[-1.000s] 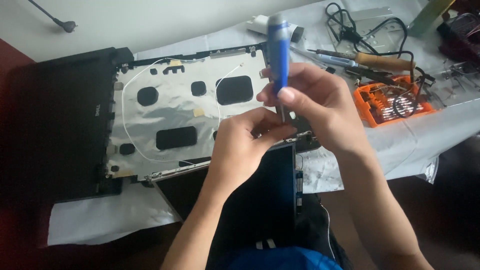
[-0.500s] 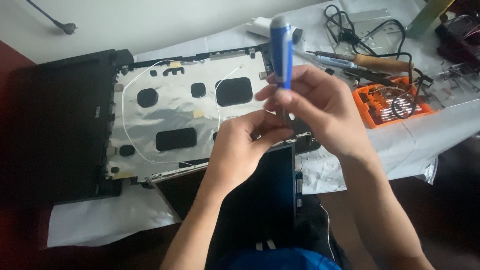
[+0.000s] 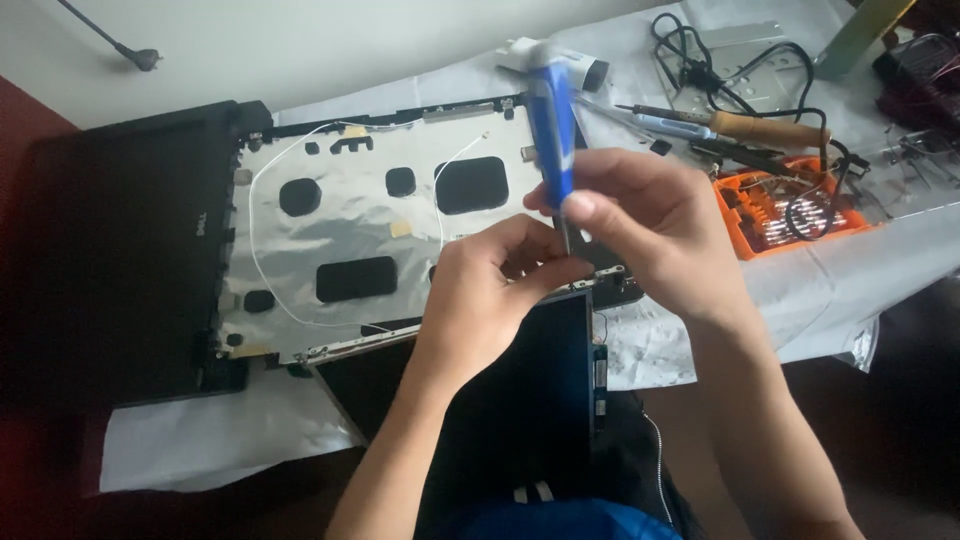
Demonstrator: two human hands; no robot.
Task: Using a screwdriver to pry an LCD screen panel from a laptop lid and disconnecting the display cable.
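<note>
My right hand grips a blue-handled screwdriver held nearly upright, its shaft pointing down at the near right corner of an opened laptop lid. My left hand pinches around the shaft close to the tip, fingers closed at the lid's corner. The lid lies flat, lined with silver foil with black cut-outs and thin white wires. A dark screen panel rests tilted off the lid's near edge, towards my lap. The screwdriver's tip is hidden by my fingers.
The black laptop base lies at the left. An orange bit case, a wooden-handled soldering iron, black cables and a metal plate crowd the right. White paper covers the table.
The screwdriver handle has tilted slightly and both hands have shifted a little at the lid's corner; everything else stays as it was.
</note>
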